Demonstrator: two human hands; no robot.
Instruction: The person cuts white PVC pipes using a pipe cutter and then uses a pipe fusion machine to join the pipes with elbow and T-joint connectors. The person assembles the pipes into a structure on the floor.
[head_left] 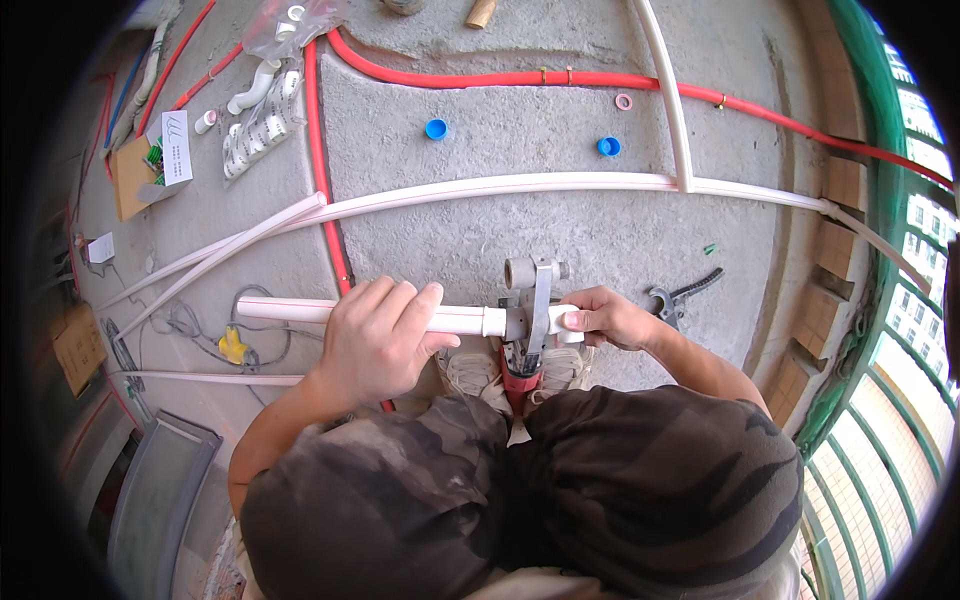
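My left hand (378, 335) is wrapped over a short white plastic pipe (285, 310) with a thin red stripe, held level. The pipe's right end meets the left side of a pipe fusion welder (541, 310), which stands upright between my shoes with its red body (520, 383) downward. On the welder's other side, my right hand (610, 318) grips a white pipe fitting (568, 328), thumb on top, pressed against the heating plate. A larger grey socket die (520, 272) sits on the plate's far end. How deep pipe and fitting sit on their dies is hidden.
Long white pipes (500, 187) and red conduit (420, 80) cross the concrete floor. Two blue caps (436, 129) lie beyond. At right are a pipe cutter (668, 305) and green railing (850, 340). At left are a bag of fittings (262, 130), an open box (150, 165) and a yellow plug (233, 346).
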